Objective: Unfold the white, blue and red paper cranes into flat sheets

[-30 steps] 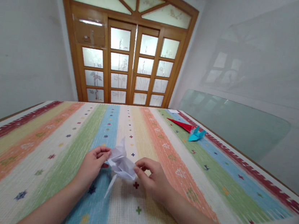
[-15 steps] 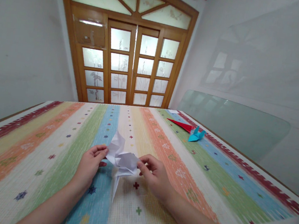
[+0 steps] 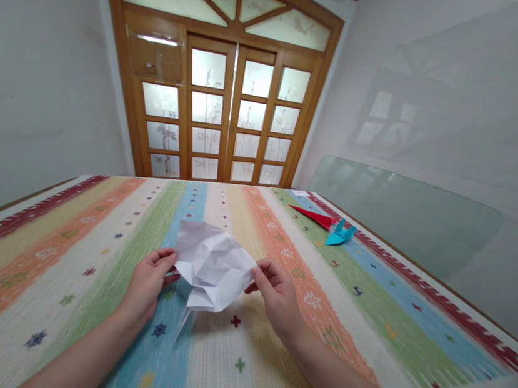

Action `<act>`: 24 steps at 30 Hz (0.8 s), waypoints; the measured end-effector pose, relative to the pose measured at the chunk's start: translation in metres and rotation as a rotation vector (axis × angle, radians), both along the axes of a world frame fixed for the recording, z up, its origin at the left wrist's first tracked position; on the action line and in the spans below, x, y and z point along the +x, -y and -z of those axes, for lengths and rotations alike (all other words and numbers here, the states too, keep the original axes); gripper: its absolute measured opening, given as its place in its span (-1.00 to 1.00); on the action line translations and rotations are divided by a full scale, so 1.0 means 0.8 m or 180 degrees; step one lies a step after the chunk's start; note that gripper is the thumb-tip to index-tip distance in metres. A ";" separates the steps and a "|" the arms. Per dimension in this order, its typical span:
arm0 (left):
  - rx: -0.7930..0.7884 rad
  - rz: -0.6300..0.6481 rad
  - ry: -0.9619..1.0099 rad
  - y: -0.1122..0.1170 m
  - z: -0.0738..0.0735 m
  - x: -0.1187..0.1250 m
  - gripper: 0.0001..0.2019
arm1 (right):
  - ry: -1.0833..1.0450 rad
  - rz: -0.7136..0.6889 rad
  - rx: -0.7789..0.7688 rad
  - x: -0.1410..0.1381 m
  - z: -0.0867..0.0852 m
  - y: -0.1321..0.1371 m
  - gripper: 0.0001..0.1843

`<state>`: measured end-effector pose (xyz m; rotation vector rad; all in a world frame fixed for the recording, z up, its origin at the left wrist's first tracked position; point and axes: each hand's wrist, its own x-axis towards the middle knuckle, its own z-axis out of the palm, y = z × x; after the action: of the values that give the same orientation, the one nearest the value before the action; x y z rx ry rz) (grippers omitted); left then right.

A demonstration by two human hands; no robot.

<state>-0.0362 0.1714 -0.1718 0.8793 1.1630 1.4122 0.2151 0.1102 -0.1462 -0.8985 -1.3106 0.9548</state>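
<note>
A creased sheet of white paper is stretched between my two hands above the table. Its upper part lies spread open, while the lower edge keeps some folds and a thin pointed strip hangs down at the lower left. My left hand pinches the paper's left edge between thumb and fingers. On the opposite side, my right hand grips the right corner in the same way.
A striped tablecloth covers the table. Toward the far right lie a red folded paper piece and a blue folded paper figure. A glass panel leans by the right wall; wooden doors stand behind.
The white paper has opened from a narrower folded shape into a wider sheet. My hands have moved slightly apart, both still pinching it.
</note>
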 end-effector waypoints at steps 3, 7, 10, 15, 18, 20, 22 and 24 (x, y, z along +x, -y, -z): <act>-0.0006 0.0014 0.0196 -0.001 -0.001 0.000 -0.65 | -0.0387 0.0011 -0.0233 0.002 0.001 -0.004 -0.74; 0.0016 0.0044 0.0229 0.001 -0.004 0.001 -0.66 | -0.0790 0.0035 -0.0541 0.002 0.004 -0.007 -0.72; 0.0032 0.0029 0.0194 0.003 -0.007 0.002 -0.65 | -0.0922 -0.0010 -0.0673 0.003 0.005 -0.009 -0.72; 0.0151 0.0140 -0.0037 0.010 -0.012 0.008 -0.58 | -0.1094 -0.0049 -0.0841 0.003 0.009 -0.012 -0.73; 0.0296 0.0222 -0.0328 0.014 -0.011 0.014 -0.58 | -0.0940 -0.0087 -0.0863 0.001 0.008 -0.010 -0.71; 0.0383 0.0239 -0.0476 0.017 -0.011 0.018 -0.59 | -0.0803 -0.0177 -0.0830 -0.002 0.006 -0.007 -0.69; 0.0445 0.0240 -0.0546 0.019 -0.011 0.020 -0.58 | -0.0671 -0.0257 -0.0820 -0.006 0.002 -0.002 -0.63; 0.0486 0.0231 -0.0571 0.021 -0.012 0.021 -0.55 | -0.0513 -0.0312 -0.0862 -0.010 0.000 0.002 -0.48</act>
<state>-0.0195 0.1549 -0.1625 1.1642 1.1546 1.3984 0.2068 0.1089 -0.1465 -0.9470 -1.1123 1.2770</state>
